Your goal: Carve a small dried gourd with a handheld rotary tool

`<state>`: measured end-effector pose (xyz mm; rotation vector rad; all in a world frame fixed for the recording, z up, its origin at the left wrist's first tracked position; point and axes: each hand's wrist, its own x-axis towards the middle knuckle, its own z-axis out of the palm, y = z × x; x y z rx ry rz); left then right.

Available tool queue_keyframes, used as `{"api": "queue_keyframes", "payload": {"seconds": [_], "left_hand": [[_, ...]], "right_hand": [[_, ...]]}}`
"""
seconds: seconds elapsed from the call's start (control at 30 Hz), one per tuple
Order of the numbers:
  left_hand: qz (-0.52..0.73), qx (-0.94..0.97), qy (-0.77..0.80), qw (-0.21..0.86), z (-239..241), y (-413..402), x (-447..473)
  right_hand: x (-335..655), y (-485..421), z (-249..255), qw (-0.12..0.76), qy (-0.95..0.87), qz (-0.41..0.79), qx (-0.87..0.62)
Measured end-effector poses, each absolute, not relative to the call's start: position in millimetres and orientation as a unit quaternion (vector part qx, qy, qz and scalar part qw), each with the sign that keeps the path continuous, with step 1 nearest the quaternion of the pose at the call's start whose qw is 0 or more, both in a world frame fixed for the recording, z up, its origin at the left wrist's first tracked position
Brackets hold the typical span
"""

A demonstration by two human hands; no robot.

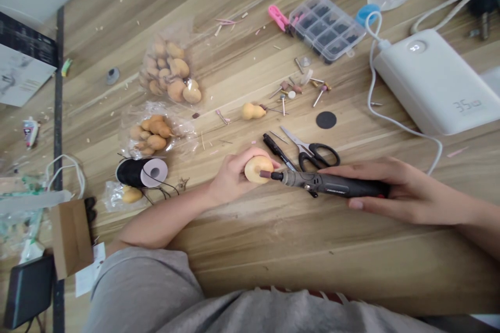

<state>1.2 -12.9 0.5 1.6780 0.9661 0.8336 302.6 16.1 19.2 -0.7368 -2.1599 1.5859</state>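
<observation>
My left hand is closed around a small tan gourd, holding it just above the wooden table. My right hand grips a dark rotary tool that lies nearly level and points left. Its small brown grinding bit touches the gourd's right side. Both forearms rest near the table's front edge.
Behind the hands lie black-handled scissors, a black pen, a loose gourd, scattered grinding bits and a black disc. Bags of gourds sit left. A clear bit case and white power bank stand right.
</observation>
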Motion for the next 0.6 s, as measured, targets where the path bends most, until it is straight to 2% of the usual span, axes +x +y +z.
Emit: {"api": "queue_keyframes", "payload": {"seconds": [0.33, 0.6], "left_hand": [[0.341, 0.714, 0.410, 0.453, 6.4, -10.1, 4.2], [0.337, 0.704, 0.395, 0.485, 2.6, -11.5, 1.8]], "right_hand": [[303.7, 15.8, 17.6, 0.172, -0.765, 0.557, -0.273], [302.8, 16.2, 18.8, 0.169, -0.760, 0.572, -0.257]]}}
